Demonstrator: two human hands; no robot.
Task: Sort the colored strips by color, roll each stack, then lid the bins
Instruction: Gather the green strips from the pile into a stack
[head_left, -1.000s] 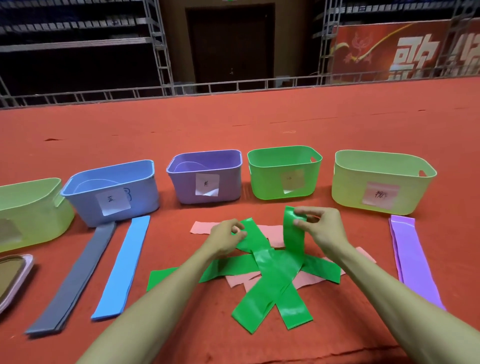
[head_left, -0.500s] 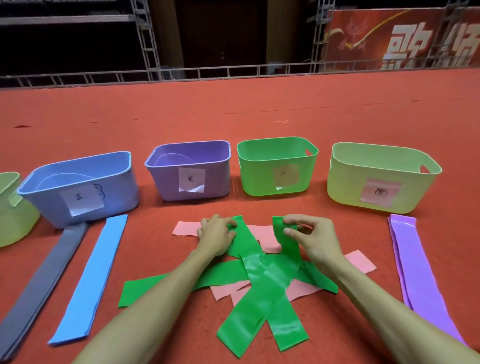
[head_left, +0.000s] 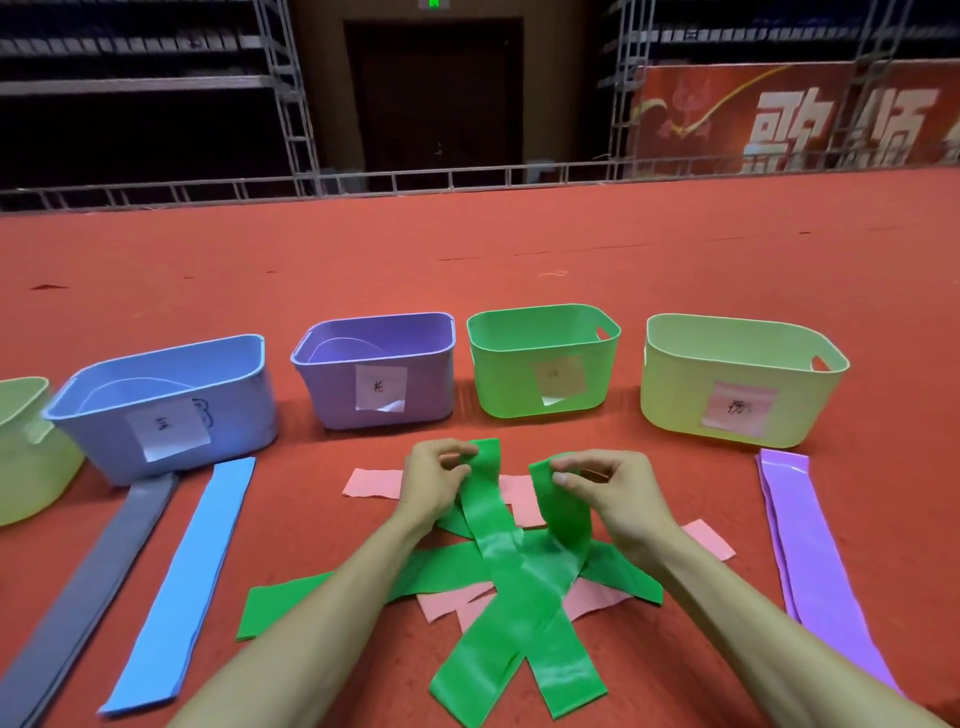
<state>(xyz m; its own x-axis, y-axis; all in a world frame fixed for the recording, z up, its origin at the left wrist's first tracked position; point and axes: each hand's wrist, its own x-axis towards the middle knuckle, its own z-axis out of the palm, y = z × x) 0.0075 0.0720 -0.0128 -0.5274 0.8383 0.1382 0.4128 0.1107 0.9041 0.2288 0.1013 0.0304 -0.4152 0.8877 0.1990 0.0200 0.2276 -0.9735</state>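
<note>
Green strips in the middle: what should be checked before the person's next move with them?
1. Green strips untangled: not ok, they cross in a pile.
2. Left hand pinches one strip's end: ok.
3. Right hand pinches a second strip's end: ok.
4. Pink strips separated from green: not ok, some lie underneath.
5. Green bin open, no lid on: ok.
6. Bin's bottom empty: cannot tell.

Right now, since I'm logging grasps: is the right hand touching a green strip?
Touching. The head view shows the right hand pinching the raised end of a green strip with its fingertips.
</note>
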